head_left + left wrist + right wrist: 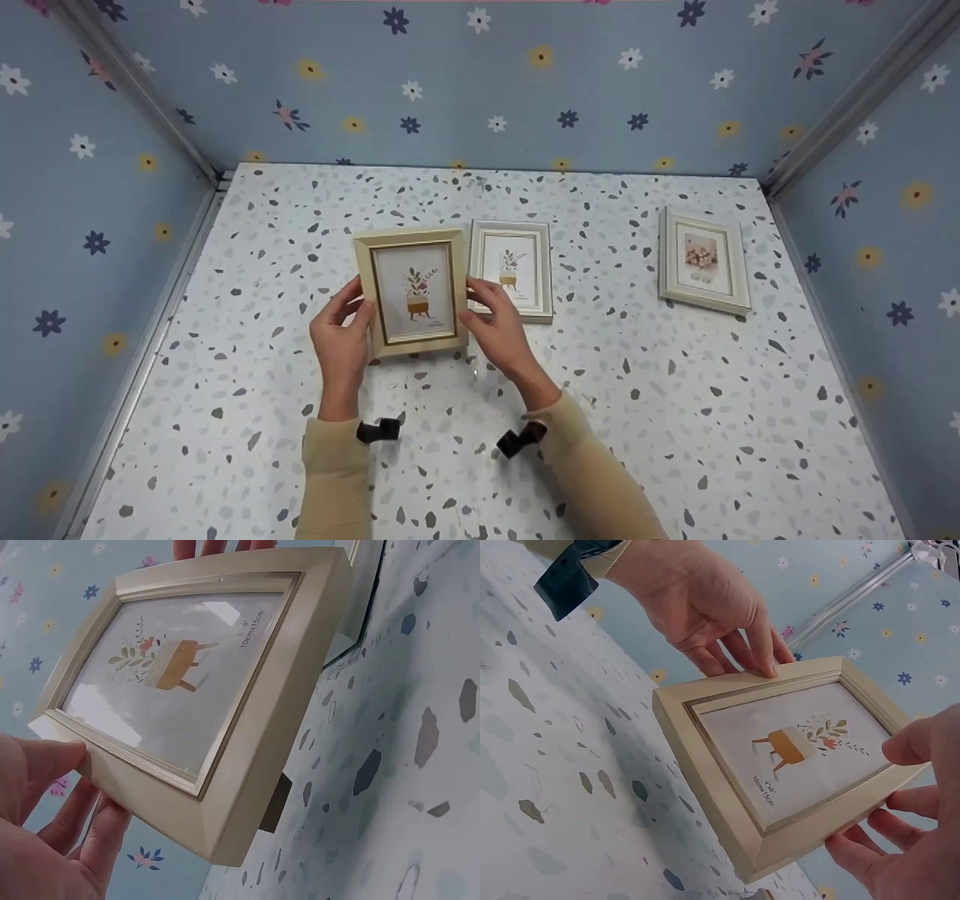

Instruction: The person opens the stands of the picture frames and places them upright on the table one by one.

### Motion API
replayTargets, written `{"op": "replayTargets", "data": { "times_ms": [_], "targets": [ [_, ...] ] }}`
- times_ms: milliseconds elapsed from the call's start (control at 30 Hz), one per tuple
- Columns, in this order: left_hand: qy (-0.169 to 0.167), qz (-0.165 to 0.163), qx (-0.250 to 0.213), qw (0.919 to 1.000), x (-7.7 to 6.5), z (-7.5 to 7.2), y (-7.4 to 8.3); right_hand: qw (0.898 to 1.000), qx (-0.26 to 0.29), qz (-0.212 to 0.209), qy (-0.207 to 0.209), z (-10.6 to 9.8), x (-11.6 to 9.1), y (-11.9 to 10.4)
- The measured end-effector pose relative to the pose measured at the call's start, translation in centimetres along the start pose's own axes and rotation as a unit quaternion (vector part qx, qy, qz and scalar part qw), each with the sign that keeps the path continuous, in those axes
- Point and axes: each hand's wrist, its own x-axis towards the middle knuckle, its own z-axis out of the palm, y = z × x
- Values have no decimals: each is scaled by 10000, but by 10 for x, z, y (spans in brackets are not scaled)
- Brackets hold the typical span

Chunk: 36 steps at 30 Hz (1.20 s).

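A cream picture frame (364,300) is held up off the speckled tabletop, tilted toward the head camera. Its print shows a potted plant on a legged stand. My left hand (343,337) grips its left side, thumb on the front and fingers behind. On the opposite side my right hand (499,330) pinches the edge the same way. In the left wrist view a small brown piece (276,804) juts out behind the frame's lower edge. Just right of the held frame, a whiter picture frame (546,270) with a similar print lies flat, partly covered by my right hand.
Farther right on the table (675,420) lies another pale picture frame (739,277) with a pinkish flower print. Blue flowered walls (450,82) enclose the back and both sides, with metal rails (847,105) at the corners. Black wrist straps (379,430) sit at both cuffs.
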Motion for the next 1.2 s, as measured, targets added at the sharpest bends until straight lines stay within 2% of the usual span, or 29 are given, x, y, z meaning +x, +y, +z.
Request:
{"op": "replayTargets", "data": {
  "times_ms": [233, 400, 633, 733, 833, 967, 1200],
  "targets": [
    [323, 2, 130, 9994, 27, -5, -34, 9990, 287, 110, -324, 11, 18, 2],
    [454, -66, 235, 9987, 36, -11, -39, 9988, 143, 207, -429, 19, 29, 4],
    [694, -218, -9, 9974, 48, -18, -41, 9975, 406, 301, -495, 37, 54, 40],
    [747, -332, -158, 9965, 53, -19, -42, 9972, 521, 257, -467, 42, 61, 48],
    [746, -435, -261, 9959, 57, -20, -42, 9970, 583, 224, -455, 45, 64, 52],
    [676, -402, -193, 9967, 60, -21, -46, 9963, 631, 312, -490, 46, 66, 56],
    [673, -444, -24, 9967, 58, -22, -52, 9956, 702, 356, -512, 46, 65, 59]
  ]
}}
